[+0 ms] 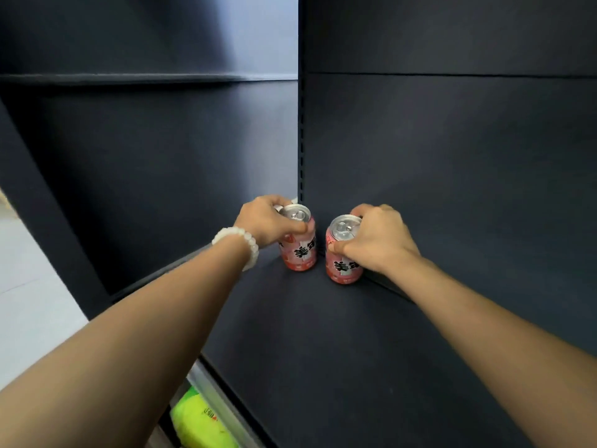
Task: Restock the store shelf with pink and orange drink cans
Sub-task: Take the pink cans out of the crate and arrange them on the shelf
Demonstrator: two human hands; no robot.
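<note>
Two pink drink cans stand upright on the dark shelf board (323, 344), deep in its back corner. My left hand (263, 223) grips the left pink can (300, 253) round its top, thumb in front. A white bead bracelet sits on that wrist. My right hand (376, 237) grips the right pink can (344, 266) near its rim. The cans stand a small gap apart, both with silver pull-tab lids showing. No orange can is in view.
Dark back panels (452, 156) wall in the corner, with a slotted upright (302, 124) between them. Another shelf edge (129, 78) runs above on the left. A bright green package (200, 421) lies on the level below, at the bottom left.
</note>
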